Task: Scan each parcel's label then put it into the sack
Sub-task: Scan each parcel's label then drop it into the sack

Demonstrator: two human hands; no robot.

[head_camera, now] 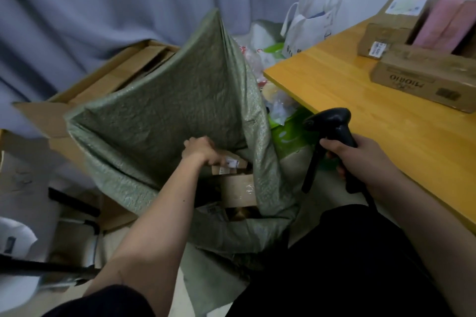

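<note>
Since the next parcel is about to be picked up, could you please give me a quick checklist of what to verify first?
1. Parcel in the left hand is inside the green woven sack: ok.
2. Left hand has let go of it: not ok, fingers grip it.
3. Sack mouth stays open: ok.
4. Barcode scanner held by the right hand: ok.
5. Parcels wait on the wooden table, such as the MIORIO box: ok.
6. That box's shipping label faces up: cannot tell.

Left hand fingers hidden behind parcel, sack depths dark, pink package edge-cropped
</note>
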